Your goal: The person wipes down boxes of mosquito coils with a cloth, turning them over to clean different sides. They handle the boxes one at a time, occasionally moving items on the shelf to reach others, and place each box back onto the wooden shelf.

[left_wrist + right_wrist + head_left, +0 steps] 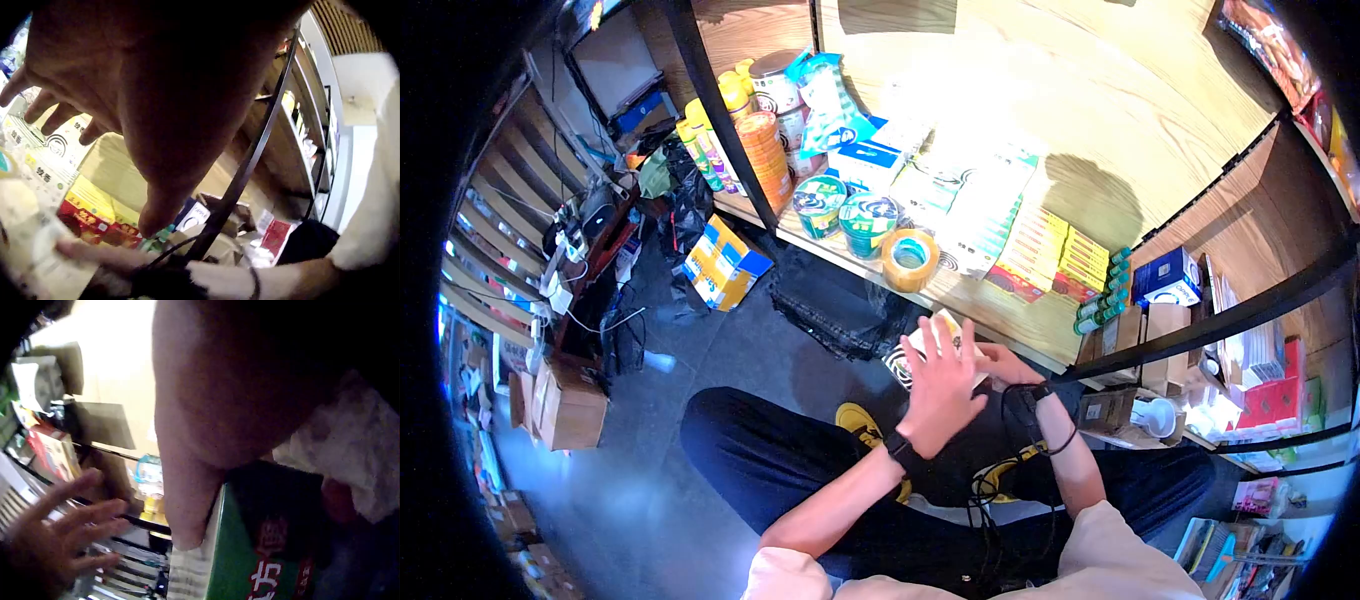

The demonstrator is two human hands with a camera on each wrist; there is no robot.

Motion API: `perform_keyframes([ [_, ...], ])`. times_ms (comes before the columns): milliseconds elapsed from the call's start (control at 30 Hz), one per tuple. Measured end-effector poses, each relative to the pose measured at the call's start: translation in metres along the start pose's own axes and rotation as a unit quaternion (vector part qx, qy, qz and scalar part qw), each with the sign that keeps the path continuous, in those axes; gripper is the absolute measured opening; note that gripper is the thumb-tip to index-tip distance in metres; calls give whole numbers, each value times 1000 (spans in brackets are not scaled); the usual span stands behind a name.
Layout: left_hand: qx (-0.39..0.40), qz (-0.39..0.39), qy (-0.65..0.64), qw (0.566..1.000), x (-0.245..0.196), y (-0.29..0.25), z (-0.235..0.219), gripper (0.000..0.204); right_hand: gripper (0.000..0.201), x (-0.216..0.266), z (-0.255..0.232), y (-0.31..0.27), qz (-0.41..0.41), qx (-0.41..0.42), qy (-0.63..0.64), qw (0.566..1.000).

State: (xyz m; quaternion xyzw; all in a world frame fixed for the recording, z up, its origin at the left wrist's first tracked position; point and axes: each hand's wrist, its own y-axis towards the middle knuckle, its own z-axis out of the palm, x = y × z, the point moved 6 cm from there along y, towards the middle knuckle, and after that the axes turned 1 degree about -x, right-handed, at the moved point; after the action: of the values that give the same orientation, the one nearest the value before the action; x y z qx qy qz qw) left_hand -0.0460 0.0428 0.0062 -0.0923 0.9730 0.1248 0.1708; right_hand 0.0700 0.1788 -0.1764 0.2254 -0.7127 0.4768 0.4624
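Note:
My right hand [1006, 366] grips a box [897, 366] low in front of the shelf. In the head view the box shows a pale face with a black spiral print, partly covered by my left hand [943, 388]. The right wrist view shows the thumb [187, 528] along an edge of the box [234, 569], whose green side carries red and white characters. Fingers spread, my left hand holds nothing and overlaps the box in the head view. In the left wrist view, its fingers [55, 117] stretch out above the goods on the shelf.
On the wooden shelf [1040, 338] stand a tape roll [908, 260], green tubs [868, 224], yellow-and-red boxes [1040, 250] and small green cylinders [1103, 312]. A black post [725, 120] rises at the left. An orange-and-blue carton [725, 264] and black plastic lie on the floor.

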Motion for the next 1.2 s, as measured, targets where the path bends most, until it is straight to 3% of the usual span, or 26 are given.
perform_keyframes([
  [100,35,49,-53,997,-18,-6,-17,89,55,-71,-7,26,-26,-31,-19,999],
  [200,31,45,-68,996,-20,-13,-21,86,51,-118,-12,40,-42,-57,-142,987],
  [300,19,69,-20,997,-21,-15,-23,84,51,-137,-18,43,-11,-77,-197,977],
  [467,71,82,10,994,-23,-17,-22,80,50,-155,-36,38,54,-121,-282,950],
  [700,62,92,27,993,-17,-15,-26,71,49,-148,-69,43,162,-170,-433,870],
  [767,60,93,23,994,-14,-17,-28,70,48,-120,-82,51,159,-122,-494,846],
  [800,59,96,25,993,-13,-16,-29,69,44,-81,-84,53,122,-26,-532,837],
  [867,63,91,29,993,-10,-16,-31,68,38,-14,-103,59,4,-143,-413,899],
  [900,70,88,34,993,-9,-16,-30,68,31,15,-123,66,-43,-169,-528,831],
  [933,69,88,31,993,-9,-16,-29,68,23,63,-140,69,-225,-189,-465,835],
  [967,62,88,31,994,-8,-17,-30,67,19,116,-154,62,-113,-303,-399,858],
  [1000,53,90,32,994,-8,-16,-31,66,19,159,-170,68,-154,-341,-410,832],
  [1100,22,88,22,996,-6,-15,-33,63,35,264,-191,61,-255,-415,-535,690],
  [1133,18,90,25,995,-6,-15,-34,63,35,274,-203,68,-258,-419,-534,688],
  [1200,13,85,-3,996,-6,-14,-37,61,50,278,-225,92,-149,-405,-554,712],
])
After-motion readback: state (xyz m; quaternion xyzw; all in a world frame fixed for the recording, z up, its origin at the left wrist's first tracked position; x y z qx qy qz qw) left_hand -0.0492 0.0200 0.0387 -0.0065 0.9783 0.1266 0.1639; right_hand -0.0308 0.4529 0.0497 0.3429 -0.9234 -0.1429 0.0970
